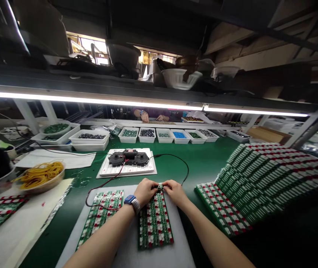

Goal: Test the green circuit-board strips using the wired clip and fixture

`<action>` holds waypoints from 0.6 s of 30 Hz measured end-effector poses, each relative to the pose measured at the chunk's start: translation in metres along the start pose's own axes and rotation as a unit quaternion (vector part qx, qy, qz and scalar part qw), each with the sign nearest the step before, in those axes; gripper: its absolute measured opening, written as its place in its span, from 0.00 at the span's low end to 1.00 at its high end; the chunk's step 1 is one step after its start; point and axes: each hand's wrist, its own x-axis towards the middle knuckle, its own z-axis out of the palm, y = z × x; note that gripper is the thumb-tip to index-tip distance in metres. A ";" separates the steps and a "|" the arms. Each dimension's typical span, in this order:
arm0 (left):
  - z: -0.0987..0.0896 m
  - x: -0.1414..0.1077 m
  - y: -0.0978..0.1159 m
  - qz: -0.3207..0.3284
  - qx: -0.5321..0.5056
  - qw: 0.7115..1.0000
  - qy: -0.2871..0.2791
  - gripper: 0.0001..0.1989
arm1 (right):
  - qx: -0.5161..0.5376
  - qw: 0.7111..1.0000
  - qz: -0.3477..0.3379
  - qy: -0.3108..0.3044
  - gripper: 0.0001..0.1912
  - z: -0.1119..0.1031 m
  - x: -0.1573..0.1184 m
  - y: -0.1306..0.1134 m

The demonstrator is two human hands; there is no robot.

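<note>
My left hand (145, 191), with a blue-faced watch (131, 201) on its wrist, closes its fingertips on the far end of a green circuit board panel (156, 223). My right hand (174, 192) pinches the same far end from the right. Between the fingertips shows a small dark and white piece (159, 187); whether it is separate from the panel I cannot tell. White and red parts cover the panel in rows. Left of it, partly behind my left forearm, lies a second circuit board panel (103, 208). Both rest on a pale mat (72, 247).
A black twin-dial device (128, 157) with wires sits on a white tray (140, 171) ahead. Small parts bins (164, 139) line the back. Stacked circuit boards (270, 178) rise at right. Rubber bands (43, 175) fill a bowl at left. A co-worker's hands (145, 116) show across the bench.
</note>
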 end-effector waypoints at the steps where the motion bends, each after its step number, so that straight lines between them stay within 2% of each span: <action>1: 0.000 0.001 0.000 -0.002 0.004 1.000 0.003 0.13 | -0.001 1.000 0.010 -0.005 0.11 0.000 0.001 -0.001; 6: 0.003 0.003 0.000 -0.026 0.021 0.999 0.014 0.13 | -0.012 0.998 0.069 0.005 0.15 0.007 0.007 -0.006; 10: 0.007 -0.001 -0.001 -0.033 0.034 0.999 0.021 0.13 | -0.019 0.994 0.107 0.022 0.14 0.016 0.010 -0.007; 18: 0.008 -0.002 -0.002 -0.030 0.051 0.998 0.004 0.14 | -0.026 0.989 0.141 0.042 0.13 0.025 0.011 -0.007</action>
